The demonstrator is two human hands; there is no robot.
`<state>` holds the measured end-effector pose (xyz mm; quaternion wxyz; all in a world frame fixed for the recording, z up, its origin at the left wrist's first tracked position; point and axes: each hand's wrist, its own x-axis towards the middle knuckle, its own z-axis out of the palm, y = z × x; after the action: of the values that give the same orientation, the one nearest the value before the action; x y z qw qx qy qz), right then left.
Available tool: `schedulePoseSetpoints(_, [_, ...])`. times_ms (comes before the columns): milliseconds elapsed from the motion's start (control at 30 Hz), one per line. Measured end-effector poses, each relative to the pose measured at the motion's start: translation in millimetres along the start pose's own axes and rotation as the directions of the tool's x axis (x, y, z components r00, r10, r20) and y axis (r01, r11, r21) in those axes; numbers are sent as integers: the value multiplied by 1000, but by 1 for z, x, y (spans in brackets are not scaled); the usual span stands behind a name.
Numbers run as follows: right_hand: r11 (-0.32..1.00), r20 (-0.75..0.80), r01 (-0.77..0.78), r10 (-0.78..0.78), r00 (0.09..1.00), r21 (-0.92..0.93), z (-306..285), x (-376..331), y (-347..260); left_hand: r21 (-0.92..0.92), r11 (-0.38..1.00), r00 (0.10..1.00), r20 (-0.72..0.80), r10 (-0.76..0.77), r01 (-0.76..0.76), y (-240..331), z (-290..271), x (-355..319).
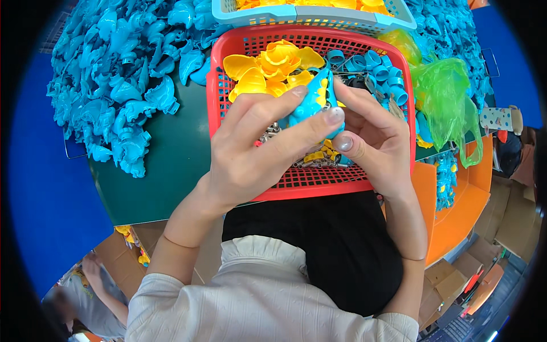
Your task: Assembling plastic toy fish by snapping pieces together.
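Observation:
Between my two hands is a blue plastic toy part [310,104] with yellow patches along its edge, held above a red plastic basket [214,108]. My left hand [248,139] grips it from the left, thumb across its lower front and fingers on its top. My right hand [379,137] closes on its right side with thumb and fingertips. Inside the basket, yellow petal-shaped shells [279,60] lie at the far left and blue ring-like pieces [382,71] at the far right. Small yellow pieces [322,154] and metal bits lie below my hands, partly hidden.
A large pile of blue plastic parts [114,74] covers the left of the green table [142,196]. Behind stands a light-blue basket [342,17] with yellow parts. A green plastic bag [441,102] lies at right, above an orange bin [456,194]. Another person [94,296] is at lower left.

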<state>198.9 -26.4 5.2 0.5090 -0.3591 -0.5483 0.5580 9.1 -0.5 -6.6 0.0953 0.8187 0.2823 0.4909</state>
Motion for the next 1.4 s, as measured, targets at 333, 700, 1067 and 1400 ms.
schedulePoseSetpoints(333, [998,24,-29,27,999,62,-3,0,2,10,999,988,146,44,-46,1,-2,0])
schedulePoseSetpoints(700, [997,-86,78,-78,993,-4,16,8,1,-539,757,929,224,-293,369,-2,-2,3])
schedulePoseSetpoints(1067, [996,-145,76,-69,987,44,10,6,7,-290,926,953,250,-170,241,-1,-8,3])
schedulePoseSetpoints(1400, [972,-162,180,-205,965,-154,18,7,-5,-495,795,937,198,-289,350,-4,-5,1])
